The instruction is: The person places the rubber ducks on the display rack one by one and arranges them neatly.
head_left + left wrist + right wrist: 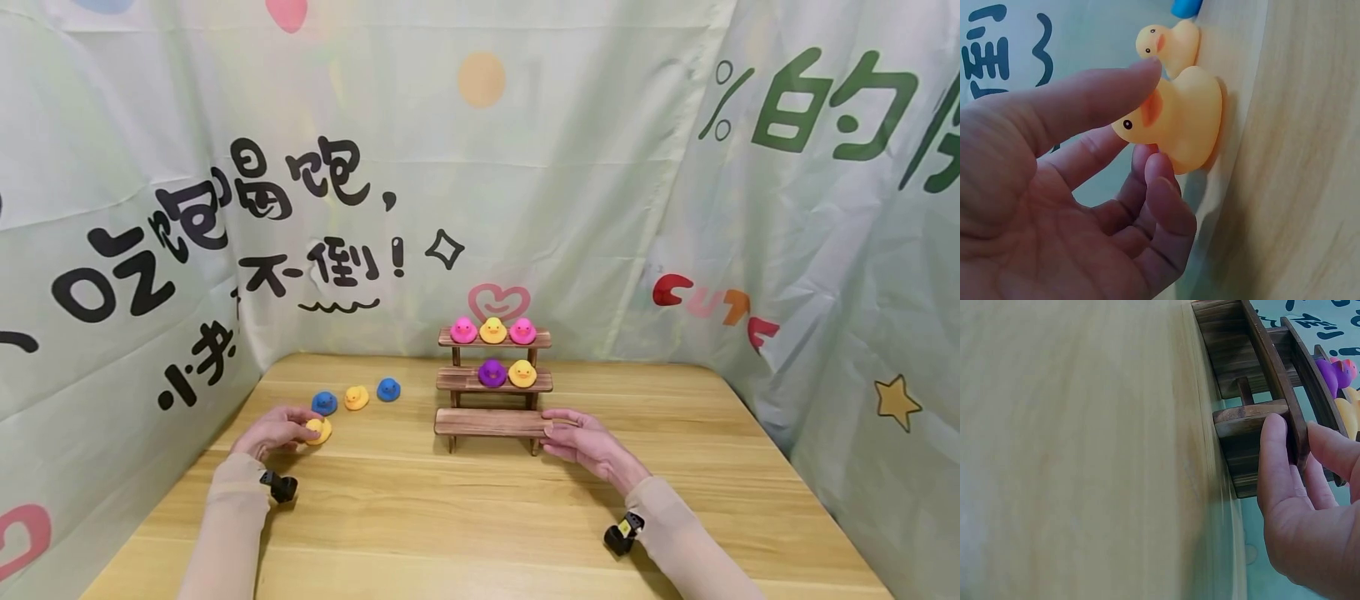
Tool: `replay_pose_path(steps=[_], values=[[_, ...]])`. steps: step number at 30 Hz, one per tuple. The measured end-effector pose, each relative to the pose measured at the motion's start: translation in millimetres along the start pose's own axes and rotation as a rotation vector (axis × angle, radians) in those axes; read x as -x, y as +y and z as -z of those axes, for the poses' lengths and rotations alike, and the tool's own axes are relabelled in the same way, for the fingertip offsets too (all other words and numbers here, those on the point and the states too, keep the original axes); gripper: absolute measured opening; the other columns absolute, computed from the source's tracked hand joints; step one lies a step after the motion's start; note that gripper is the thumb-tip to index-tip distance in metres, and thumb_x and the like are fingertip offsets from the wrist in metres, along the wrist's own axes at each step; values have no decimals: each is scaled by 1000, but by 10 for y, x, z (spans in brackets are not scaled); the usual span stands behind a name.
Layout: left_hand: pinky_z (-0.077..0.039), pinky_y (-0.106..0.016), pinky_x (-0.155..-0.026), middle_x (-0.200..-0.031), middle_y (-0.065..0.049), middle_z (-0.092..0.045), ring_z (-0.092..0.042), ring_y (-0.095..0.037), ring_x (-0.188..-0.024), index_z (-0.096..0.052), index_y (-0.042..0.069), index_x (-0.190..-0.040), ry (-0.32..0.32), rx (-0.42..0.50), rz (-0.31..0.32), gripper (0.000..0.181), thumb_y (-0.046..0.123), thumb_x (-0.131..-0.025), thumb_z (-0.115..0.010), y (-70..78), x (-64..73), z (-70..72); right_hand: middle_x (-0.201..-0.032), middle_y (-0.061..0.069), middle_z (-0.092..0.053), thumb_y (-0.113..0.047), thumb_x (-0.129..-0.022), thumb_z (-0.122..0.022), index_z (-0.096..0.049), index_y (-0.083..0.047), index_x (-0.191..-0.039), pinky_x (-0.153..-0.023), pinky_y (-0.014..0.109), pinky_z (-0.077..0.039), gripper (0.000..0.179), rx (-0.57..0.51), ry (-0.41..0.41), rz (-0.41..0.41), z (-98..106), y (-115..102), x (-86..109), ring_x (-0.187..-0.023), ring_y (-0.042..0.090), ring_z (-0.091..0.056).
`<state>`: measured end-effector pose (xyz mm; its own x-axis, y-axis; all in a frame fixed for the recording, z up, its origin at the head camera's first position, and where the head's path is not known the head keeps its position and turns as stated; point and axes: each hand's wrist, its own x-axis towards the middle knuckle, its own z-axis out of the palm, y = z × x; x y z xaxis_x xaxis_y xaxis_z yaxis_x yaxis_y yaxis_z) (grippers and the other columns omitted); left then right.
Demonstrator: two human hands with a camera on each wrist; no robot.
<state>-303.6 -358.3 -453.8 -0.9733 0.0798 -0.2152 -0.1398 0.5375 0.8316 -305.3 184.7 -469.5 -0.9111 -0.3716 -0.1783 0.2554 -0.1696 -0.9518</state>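
Note:
At the table's left, my left hand [276,430] pinches the head of a yellow rubber duck [1194,119] between thumb and fingers. The duck's base appears to rest on the tabletop. Just beyond it sit a blue duck [324,404], another yellow duck [356,397] and a second blue duck [388,389]. My right hand [588,446] grips the right end of the lowest step of a three-tier wooden stand [487,422], thumb on one side and fingers on the other. Pink ducks [463,331] flank a yellow one on the top tier. A purple duck [492,372] and a yellow duck [522,373] share the middle tier.
The light wooden table [420,517] extends toward a printed cloth backdrop [570,208] behind and at both sides. Black wrist cameras [624,534] are strapped to both forearms. The lowest step bears no ducks.

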Motion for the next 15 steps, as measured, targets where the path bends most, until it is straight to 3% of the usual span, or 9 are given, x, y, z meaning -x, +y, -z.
replay_pose_path(steps=[7,15], values=[[-48,-34,-74,-112,-15,-64,-58,-20,-87,-55,-10,-127,10,-34,26,49,11,-85,-72,33,5,6,-96,5,-58,3,-94,-59,-46,5,-136,-86,29,-57,44,-2,1,-2,0,-1,4,-86,15,-68],[-46,-32,-72,-106,-10,-66,-56,-19,-88,-63,-6,-120,61,-65,31,47,20,-83,-78,22,-15,20,-98,6,-58,2,-94,-59,-47,4,-136,-87,29,-56,44,0,-2,-1,9,4,-8,-86,14,-68]])
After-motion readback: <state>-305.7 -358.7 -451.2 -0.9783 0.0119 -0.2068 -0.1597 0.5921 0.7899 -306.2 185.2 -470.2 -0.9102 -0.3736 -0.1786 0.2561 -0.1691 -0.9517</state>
